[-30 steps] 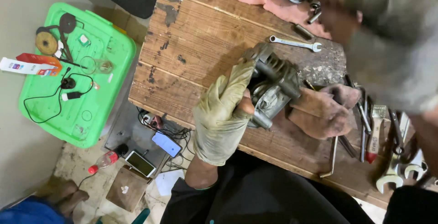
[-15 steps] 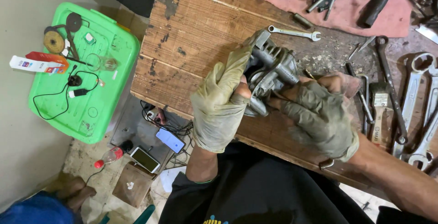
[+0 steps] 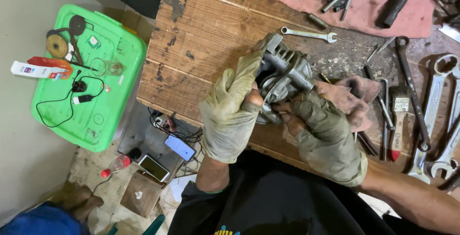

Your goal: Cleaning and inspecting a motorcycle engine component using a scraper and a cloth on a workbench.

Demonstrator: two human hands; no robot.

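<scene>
Both my hands wear dirty fabric gloves. My left hand (image 3: 231, 110) grips a grey cast-metal machine part (image 3: 285, 72) from its left side, above the wooden workbench (image 3: 206, 38). My right hand (image 3: 322, 137) holds the same part from below and the right, fingers curled against its underside. A grimy pink rag (image 3: 352, 96) lies just right of the part, partly under my right hand. The part's lower side is hidden by my fingers.
A small combination wrench (image 3: 309, 34) lies behind the part. Several large wrenches (image 3: 433, 115) and a brush (image 3: 398, 125) lie at the right. A pink cloth (image 3: 373, 0) with metal parts covers the back. A green plastic bin lid (image 3: 91, 77) and two phones (image 3: 179, 147) are down left.
My right hand came in from the upper right and took hold of the metal part from below. The view shifted, bringing the wrenches on the right into sight.
</scene>
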